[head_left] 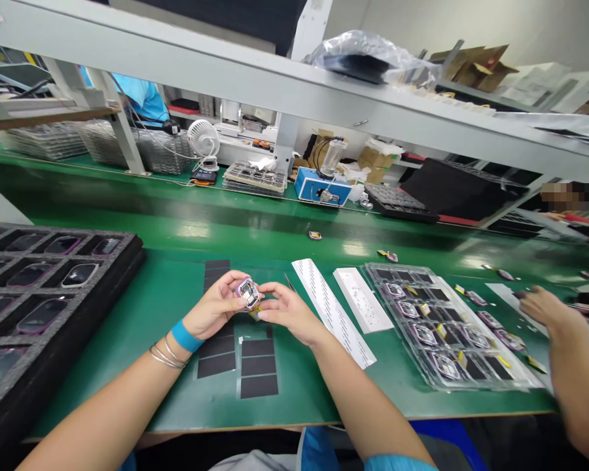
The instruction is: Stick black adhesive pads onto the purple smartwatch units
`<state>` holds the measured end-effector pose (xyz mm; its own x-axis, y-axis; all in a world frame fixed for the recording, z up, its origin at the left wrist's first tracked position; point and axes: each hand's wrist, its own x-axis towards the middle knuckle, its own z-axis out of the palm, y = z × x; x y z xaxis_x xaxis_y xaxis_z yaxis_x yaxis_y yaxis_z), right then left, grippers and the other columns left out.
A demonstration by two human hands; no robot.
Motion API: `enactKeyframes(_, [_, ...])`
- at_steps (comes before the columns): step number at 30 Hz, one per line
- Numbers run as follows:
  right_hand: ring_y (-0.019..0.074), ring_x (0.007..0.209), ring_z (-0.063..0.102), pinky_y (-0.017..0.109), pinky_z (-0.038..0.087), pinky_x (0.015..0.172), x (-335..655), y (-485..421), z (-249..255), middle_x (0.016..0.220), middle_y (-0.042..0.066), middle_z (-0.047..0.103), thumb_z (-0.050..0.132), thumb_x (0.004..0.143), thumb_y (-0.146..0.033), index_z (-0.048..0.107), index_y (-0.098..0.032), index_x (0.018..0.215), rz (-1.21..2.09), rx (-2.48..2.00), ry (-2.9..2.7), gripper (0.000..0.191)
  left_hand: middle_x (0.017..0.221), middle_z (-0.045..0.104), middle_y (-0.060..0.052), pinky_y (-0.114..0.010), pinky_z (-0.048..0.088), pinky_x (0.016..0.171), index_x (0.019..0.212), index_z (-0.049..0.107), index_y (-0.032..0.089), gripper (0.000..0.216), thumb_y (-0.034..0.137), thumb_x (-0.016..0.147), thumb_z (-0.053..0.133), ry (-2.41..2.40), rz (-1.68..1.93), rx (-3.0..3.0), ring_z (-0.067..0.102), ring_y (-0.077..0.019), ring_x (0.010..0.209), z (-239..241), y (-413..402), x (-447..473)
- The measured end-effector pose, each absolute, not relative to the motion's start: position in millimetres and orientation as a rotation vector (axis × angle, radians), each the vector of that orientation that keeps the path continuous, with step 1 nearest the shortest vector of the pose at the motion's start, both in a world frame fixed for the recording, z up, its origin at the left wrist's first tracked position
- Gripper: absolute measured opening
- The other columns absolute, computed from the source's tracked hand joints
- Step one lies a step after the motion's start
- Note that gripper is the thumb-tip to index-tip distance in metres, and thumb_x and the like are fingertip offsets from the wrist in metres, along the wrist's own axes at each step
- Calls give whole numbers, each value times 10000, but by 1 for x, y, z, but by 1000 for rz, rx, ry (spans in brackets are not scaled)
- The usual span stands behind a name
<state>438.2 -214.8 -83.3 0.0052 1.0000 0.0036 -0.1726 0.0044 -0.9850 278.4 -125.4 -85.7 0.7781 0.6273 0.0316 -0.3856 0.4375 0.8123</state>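
- While the left hand (216,306) and right hand (287,313) meet above the tabletop, their fingers close from both sides on a small pink-rimmed square module (249,294), which carries a yellow tab; it is held in the air, not resting on anything.
- Beside the right hand, a clear plastic tray (471,386) holds rows of similar pink-rimmed modules in its pockets; a few pockets toward its far edge appear unfilled, though glare makes that uncertain.
- More modules lie loose beyond that tray, and one small pink-rimmed module (315,235) sits alone farther up the green tabletop (127,392).
- Thin black rectangular sheets (258,367) lie in rows under and below the hands; a long white printed strip (331,311) and a white card (363,299) lie to the right.
- To the left, a black foam tray (53,233) holds dark, glossy oval pieces in its pockets.
- At the right edge, a co-worker's hand (544,307) reaches over scattered modules.
- Across the room, a white desk fan (203,139) and a blue box with a clear cylinder (321,186) stand on a far green bench.
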Motion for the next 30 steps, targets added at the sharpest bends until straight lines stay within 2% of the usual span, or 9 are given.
enactKeyframes(4, [135, 680, 668, 301, 540, 687, 441, -216, -83, 782, -22, 648, 783, 608, -261, 565, -192, 936, 1362, -1161, -1028, 399, 912, 670, -31, -251, 535, 721, 935, 586, 183, 397, 133, 597, 788, 307, 659, 908, 658, -147, 785, -85, -119, 276])
enactKeyframes(6, [128, 629, 649, 288, 537, 639, 443, -217, -79, 709, -35, 624, 765, 627, -278, 582, -191, 911, 1275, -1197, -1002, 348, 905, 670, -29, -286, 545, 751, 932, 589, 183, 378, 132, 610, 778, 301, 650, 894, 659, -154, 795, -86, -116, 275])
enactKeyframes(10, [108, 640, 606, 270, 534, 647, 445, -220, -70, 754, -21, 611, 719, 673, -281, 657, -209, 877, 1006, -1171, -997, 224, 862, 664, -21, -339, 561, 753, 929, 594, 184, 366, 146, 615, 778, 282, 563, 885, 659, -171, 790, -88, -115, 275])
enactKeyframes(13, [95, 597, 576, 256, 521, 615, 444, -223, -67, 746, -21, 597, 706, 690, -255, 669, -216, 830, 1069, -1099, -1017, 151, 834, 657, -20, -341, 567, 732, 934, 601, 179, 383, 168, 602, 792, 258, 500, 887, 652, -167, 761, -91, -117, 276])
enactKeyframes(17, [107, 758, 588, 259, 525, 732, 445, -225, -66, 899, 6, 575, 772, 618, -198, 673, -196, 717, 1105, -1002, -1008, 140, 825, 662, -25, -337, 568, 736, 930, 597, 172, 381, 169, 605, 794, 225, 444, 883, 643, -156, 758, -92, -120, 277])
enactKeyframes(21, [145, 824, 607, 325, 533, 808, 447, -225, -67, 942, 24, 599, 786, 624, -220, 708, -215, 779, 1111, -993, -1074, 174, 840, 669, -42, -323, 567, 747, 950, 591, 159, 370, 178, 632, 779, 205, 402, 898, 648, -152, 752, -92, -121, 277])
enactKeyframes(24, [157, 780, 616, 328, 543, 736, 445, -226, -69, 882, 25, 628, 713, 731, -255, 714, -247, 850, 859, -1112, -1215, 119, 856, 660, -45, -308, 583, 676, 991, 575, 177, 381, 158, 655, 756, 241, 338, 914, 665, -188, 785, -93, -122, 278])
enactKeyframes(27, [162, 804, 619, 328, 516, 769, 443, -226, -70, 872, 23, 658, 626, 818, -244, 702, -271, 939, 546, -1255, -1410, 146, 848, 650, -40, -265, 584, 586, 1054, 560, 199, 417, 144, 678, 731, 287, 268, 920, 680, -220, 812, -95, -124, 279])
enactKeyframes(30, [162, 822, 622, 328, 502, 796, 442, -224, -73, 886, 24, 673, 577, 853, -221, 675, -270, 1008, 379, -1305, -1523, 189, 842, 650, -41, -239, 581, 574, 1041, 575, 183, 376, 141, 695, 716, 335, 241, 920, 685, -207, 798, -96, -127, 281])
